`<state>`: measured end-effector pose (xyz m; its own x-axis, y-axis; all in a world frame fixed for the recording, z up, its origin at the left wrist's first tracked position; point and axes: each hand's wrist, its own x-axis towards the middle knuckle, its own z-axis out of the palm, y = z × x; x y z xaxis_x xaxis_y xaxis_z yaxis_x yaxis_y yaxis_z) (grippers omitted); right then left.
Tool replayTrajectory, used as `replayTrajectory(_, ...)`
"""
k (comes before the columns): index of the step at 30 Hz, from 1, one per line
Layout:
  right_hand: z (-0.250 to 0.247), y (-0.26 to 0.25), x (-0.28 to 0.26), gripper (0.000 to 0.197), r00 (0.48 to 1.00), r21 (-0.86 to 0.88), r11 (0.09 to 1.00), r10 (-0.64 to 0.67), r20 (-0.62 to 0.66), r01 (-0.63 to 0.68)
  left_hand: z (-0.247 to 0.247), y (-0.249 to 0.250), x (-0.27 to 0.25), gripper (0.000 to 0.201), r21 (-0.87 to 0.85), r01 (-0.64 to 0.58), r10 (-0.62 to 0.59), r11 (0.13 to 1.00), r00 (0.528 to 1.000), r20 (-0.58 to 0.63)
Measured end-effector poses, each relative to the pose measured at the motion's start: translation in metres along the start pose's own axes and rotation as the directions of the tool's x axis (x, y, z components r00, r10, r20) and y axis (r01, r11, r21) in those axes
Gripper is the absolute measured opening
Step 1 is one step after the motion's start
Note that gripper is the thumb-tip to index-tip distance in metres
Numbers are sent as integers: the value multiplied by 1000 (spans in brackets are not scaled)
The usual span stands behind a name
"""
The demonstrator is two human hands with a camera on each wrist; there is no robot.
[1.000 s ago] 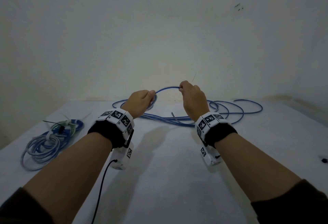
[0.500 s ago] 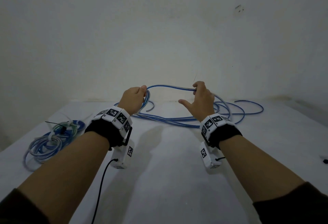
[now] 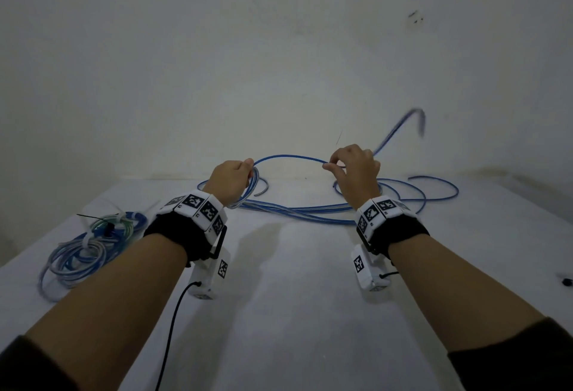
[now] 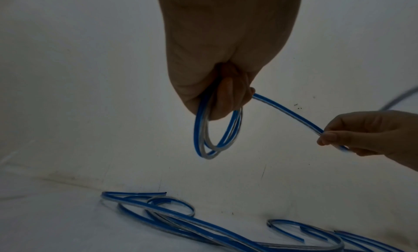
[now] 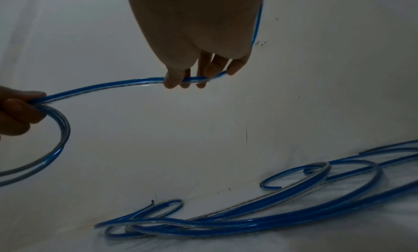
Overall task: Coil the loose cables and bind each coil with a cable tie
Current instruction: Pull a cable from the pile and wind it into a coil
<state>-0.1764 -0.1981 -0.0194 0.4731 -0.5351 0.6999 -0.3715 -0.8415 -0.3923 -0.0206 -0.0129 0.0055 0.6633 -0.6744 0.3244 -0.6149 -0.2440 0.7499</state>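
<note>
A: Blue-and-clear cable (image 3: 291, 158) arches between both hands above the white table (image 3: 294, 313)?
B: Yes. The left hand (image 3: 229, 181) grips small loops; the right hand (image 3: 356, 170) pinches the strand with its fingertips (image 5: 174, 80). Loose lengths lie near the wall, bound coils (image 3: 83, 251) by the table's left edge.
</note>
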Motion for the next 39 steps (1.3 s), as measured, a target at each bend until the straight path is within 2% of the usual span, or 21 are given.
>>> replayTrajectory(2, -1, -1, -2, 22, 1000, -78, 997, 0, 29, 2, -1, 0, 0, 40, -12, 2, -2, 1000, 1000, -8)
replayTrajectory(4, -2, 0, -2, 22, 999, -47, 999, 16, 50, -14, -2, 0, 0, 40, -18, 6, -6, 1000, 1000, -9)
replayTrajectory(9, 3, 7, -2, 11, 994, 224, 973, 22, 104, -45, -3, -1, 0, 41, -63, 53, -54, 997, 998, -11)
replayTrajectory(13, -1, 11, -3, 18, 991, 426, 902, 22, 130, -76, -7, -3, 0, 40, -193, 165, -164, 967, 986, 19)
replayTrajectory(18, -2, 16, -4, 10, 992, 417, 909, -35, 118, -17, -7, -2, 0, 39, -339, 248, -215, 908, 968, 133)
replayTrajectory(23, -1, 17, -2, 10, 996, 414, 910, -46, 71, 12, -8, 4, -5, 51, -342, 273, -148, 899, 925, 350)
replayTrajectory(26, -3, 17, 0, 16, 997, 386, 922, -44, 59, 18, -8, 6, -7, 50, -316, 261, -120, 912, 908, 402)
replayTrajectory(30, -3, 19, 0, 24, 994, 358, 934, -53, 95, 16, -8, 5, -7, 46, -410, 258, -88, 875, 917, 390)
replayTrajectory(35, -3, 19, -6, 31, 990, 367, 930, -43, 137, -10, -9, 4, -3, 45, -647, 277, -91, 710, 948, 306)
replayTrajectory(39, 0, 18, -11, 10, 982, 391, 919, -36, 186, -40, -7, 10, 0, 44, -748, 211, -106, 629, 977, 187)
